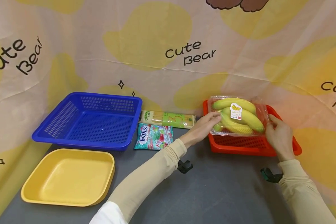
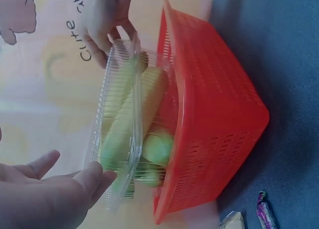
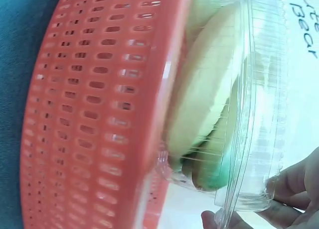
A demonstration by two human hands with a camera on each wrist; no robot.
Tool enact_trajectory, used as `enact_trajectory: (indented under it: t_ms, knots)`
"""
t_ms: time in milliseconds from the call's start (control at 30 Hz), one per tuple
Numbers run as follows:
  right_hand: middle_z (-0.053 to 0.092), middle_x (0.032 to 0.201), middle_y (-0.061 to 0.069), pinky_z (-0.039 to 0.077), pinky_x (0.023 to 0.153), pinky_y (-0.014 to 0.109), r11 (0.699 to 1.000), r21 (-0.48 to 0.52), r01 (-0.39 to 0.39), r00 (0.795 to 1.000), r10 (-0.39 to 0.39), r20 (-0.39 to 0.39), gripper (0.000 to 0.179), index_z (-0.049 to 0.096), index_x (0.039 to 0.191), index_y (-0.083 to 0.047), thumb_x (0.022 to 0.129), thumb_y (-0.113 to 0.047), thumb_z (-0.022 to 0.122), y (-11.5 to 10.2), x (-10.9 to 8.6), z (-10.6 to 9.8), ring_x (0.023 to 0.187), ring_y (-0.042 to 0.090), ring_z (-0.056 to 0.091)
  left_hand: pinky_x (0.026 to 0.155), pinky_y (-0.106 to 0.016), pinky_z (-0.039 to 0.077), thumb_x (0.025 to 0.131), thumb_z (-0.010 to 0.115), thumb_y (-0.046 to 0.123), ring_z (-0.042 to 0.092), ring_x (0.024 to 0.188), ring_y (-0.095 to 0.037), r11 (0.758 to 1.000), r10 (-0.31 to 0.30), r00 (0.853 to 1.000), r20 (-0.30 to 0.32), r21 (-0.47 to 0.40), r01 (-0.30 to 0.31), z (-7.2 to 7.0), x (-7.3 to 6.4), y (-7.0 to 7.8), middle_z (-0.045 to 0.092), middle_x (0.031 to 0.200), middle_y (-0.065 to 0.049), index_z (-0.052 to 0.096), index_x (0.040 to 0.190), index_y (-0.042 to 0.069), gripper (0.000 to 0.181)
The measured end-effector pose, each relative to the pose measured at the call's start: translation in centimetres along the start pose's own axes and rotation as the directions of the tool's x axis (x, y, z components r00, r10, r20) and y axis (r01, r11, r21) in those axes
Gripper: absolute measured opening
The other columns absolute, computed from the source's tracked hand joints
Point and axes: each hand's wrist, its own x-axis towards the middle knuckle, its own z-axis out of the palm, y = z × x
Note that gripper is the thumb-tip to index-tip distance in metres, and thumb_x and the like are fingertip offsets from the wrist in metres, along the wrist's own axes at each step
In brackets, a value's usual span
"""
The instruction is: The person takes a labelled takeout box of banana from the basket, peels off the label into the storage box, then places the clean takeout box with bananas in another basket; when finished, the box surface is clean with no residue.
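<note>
A clear plastic box of bananas (image 1: 238, 116) with a white label is tilted over the red basket (image 1: 240, 150), partly inside its rim. My right hand (image 1: 280, 135) grips the right end of the box, and the right wrist view shows its fingers (image 3: 284, 211) curled at the edge. At the box's left end is my left hand (image 1: 203, 127). In the left wrist view, its fairly straight fingers (image 2: 92, 181) are right at the box edge, with other fingers spread apart.
Left of the red basket lie a noodle pack (image 1: 168, 119) and a FOX'S candy bag (image 1: 154, 137). Farther left are a blue basket (image 1: 86, 141) and a yellow tray (image 1: 70, 203) in front of it. A printed cloth (image 1: 145, 37) hangs behind the grey table (image 1: 212, 193).
</note>
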Motion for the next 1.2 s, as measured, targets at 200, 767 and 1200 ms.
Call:
enact_trajectory:
  t_ms: [200, 767, 1200]
  knots:
    - [0.05, 0.139, 0.03, 0.038, 0.059, 0.022, 1.0, 0.029, -0.008, 1.0, 0.009, -0.024, 0.047, 0.045, 0.143, -0.002, 0.098, -0.014, 0.038, -1.1, -0.2, -0.6, 0.112, 0.044, 0.052, 0.112, -0.04, 0.039, 0.102, 0.036, 0.045, 0.048, 0.133, -0.022, 0.999, 0.045, 0.999, 0.002, -0.005, -0.045, -0.4, -0.9, 0.0, 0.048, 0.148, -0.004, 0.041, 0.148, 0.016, 0.055]
    - [0.059, 0.132, 0.026, 0.031, 0.041, 0.024, 0.996, 0.081, -0.042, 0.999, 0.04, 0.022, 0.047, 0.049, 0.143, -0.01, 0.1, -0.027, 0.04, -3.5, -1.4, -0.6, 0.062, 0.015, 0.048, 0.108, -0.042, 0.041, 0.103, 0.036, 0.045, 0.049, 0.129, -0.02, 0.996, 0.077, 0.996, -0.042, 0.046, -0.075, -2.5, -4.0, 0.3, 0.048, 0.147, -0.002, 0.039, 0.149, 0.022, 0.052]
    - [0.065, 0.124, 0.023, 0.027, 0.037, 0.028, 0.984, 0.174, 0.019, 0.998, -0.028, 0.048, 0.045, 0.055, 0.14, -0.013, 0.1, -0.033, 0.047, -5.5, -3.8, 0.7, 0.048, 0.004, 0.048, 0.116, -0.048, 0.033, 0.102, 0.036, 0.04, 0.041, 0.141, -0.022, 0.996, 0.088, 0.988, -0.13, 0.029, -0.085, -4.2, -8.1, -0.6, 0.042, 0.153, -0.002, 0.041, 0.148, 0.016, 0.051]
